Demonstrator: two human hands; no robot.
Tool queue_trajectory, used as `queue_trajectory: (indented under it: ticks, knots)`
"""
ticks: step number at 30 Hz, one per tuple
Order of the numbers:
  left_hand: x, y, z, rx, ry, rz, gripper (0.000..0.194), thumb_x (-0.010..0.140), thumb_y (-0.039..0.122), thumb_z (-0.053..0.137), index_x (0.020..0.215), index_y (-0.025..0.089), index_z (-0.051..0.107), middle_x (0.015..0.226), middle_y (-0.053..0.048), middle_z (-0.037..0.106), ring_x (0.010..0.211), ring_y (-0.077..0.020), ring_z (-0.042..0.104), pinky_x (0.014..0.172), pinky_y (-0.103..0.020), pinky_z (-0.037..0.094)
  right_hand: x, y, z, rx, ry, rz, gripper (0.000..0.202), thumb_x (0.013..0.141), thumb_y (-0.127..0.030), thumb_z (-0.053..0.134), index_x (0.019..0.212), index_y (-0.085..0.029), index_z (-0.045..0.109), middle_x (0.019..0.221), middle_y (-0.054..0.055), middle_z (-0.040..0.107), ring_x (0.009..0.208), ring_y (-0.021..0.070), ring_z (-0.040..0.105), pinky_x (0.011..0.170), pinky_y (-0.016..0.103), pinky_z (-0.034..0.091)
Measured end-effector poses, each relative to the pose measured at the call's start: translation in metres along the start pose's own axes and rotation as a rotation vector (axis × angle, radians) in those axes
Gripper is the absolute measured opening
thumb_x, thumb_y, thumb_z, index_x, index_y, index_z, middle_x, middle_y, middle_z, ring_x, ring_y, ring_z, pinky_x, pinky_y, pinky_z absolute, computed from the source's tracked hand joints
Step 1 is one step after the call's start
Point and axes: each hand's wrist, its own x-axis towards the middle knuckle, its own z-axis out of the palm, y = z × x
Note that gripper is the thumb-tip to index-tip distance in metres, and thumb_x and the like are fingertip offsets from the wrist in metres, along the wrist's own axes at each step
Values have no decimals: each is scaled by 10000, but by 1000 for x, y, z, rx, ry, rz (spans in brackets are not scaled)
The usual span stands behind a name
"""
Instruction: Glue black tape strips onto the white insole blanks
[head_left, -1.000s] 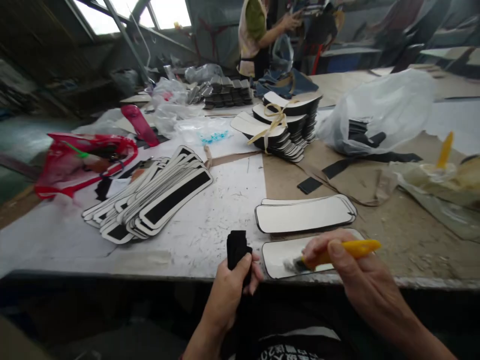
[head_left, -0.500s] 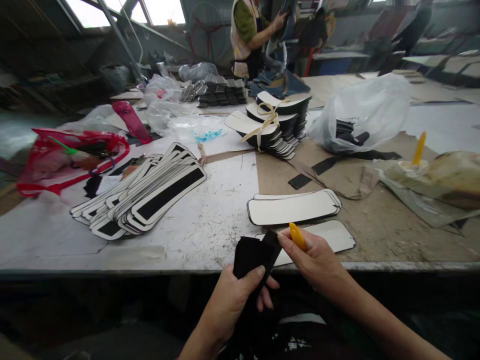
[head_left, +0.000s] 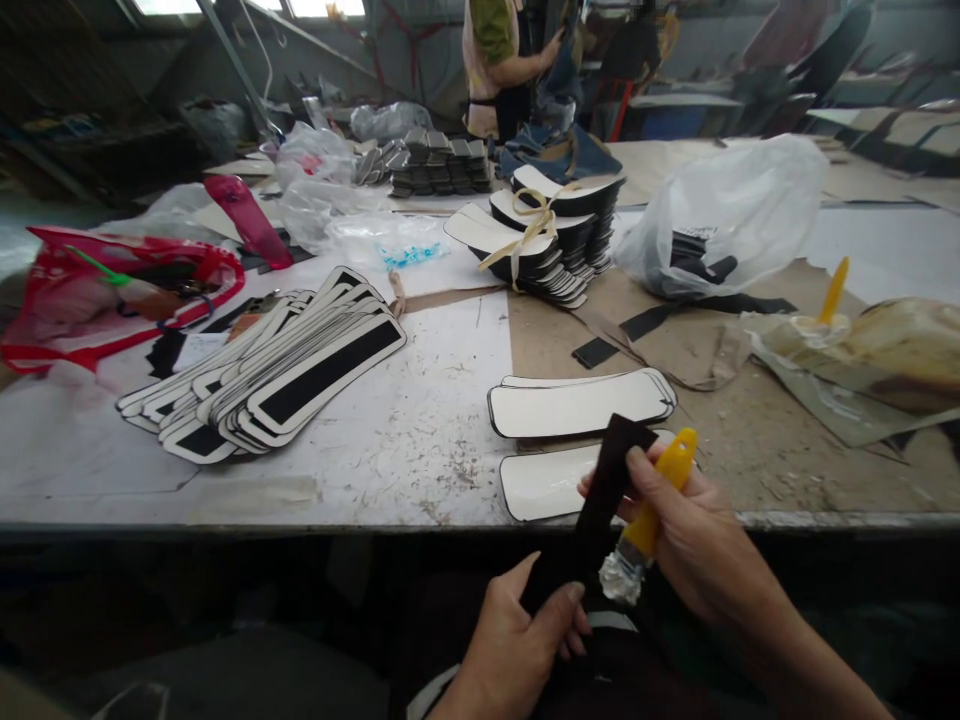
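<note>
The left hand [head_left: 517, 630] has its fingers clamped on the lower part of a black strip [head_left: 606, 480], on the near side of a white panel [head_left: 541, 484]; the right hand [head_left: 697, 520] pinches the upper end and also grips a yellow brush [head_left: 643, 528] bearing white paste [head_left: 621, 580]. Just behind this panel lies a small stack [head_left: 581, 405], and farther back, to its left, a larger pile [head_left: 262, 370].
</note>
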Motion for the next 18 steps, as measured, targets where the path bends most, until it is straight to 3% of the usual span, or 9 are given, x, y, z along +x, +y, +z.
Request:
queue_trajectory:
  ticks: [2,4,7,9,11,13,18]
  knots:
    - [-3,-10,-3,-5,-17,-39,311,742,446,628,660,153,560,543,-10,565,484,-106,484,496,-235,379,4,-12,-10,24,-7,-34,353,683,-466,703,786,-214,477,608,-61,485,556,109,524,545,249,496]
    - [-4,-15,-12,-34,76,-89,349,676,475,681,629,155,548,485,7,525,455,-102,448,473,-236,351,9,-23,-26,-41,-22,-92,333,710,-477,670,800,-217,482,570,-70,456,465,85,436,449,222,433]
    - [4,-13,-31,-103,336,-158,393,589,487,745,677,142,577,441,49,449,426,-78,369,437,-220,280,19,-35,-51,-481,-82,-147,303,762,-494,606,799,-208,512,534,-68,414,432,82,357,402,212,317]
    - [13,-6,-41,-118,430,-154,408,602,458,749,797,127,610,446,69,417,431,-64,334,438,-207,245,26,-38,-56,-868,-243,-180,312,799,-496,553,720,-195,524,549,-45,428,485,101,386,460,235,327]
    - [25,4,-47,-113,431,-123,412,635,427,735,880,118,616,455,74,406,440,-59,317,442,-200,225,33,-36,-49,-1138,-461,-205,333,835,-474,499,664,-188,519,590,-20,482,546,115,425,536,249,343]
    - [36,13,-49,-118,395,-101,355,659,408,715,828,113,613,468,63,413,451,-59,320,444,-198,223,42,-30,-31,-1281,-615,-212,317,860,-439,467,677,-188,528,629,-10,535,576,119,449,569,247,330]
    - [52,26,-50,-138,311,-77,329,669,361,695,544,156,471,476,40,419,463,-67,338,441,-204,256,68,-9,16,-1407,-760,-213,292,850,-424,486,689,-188,548,628,-5,579,551,113,457,515,225,269]
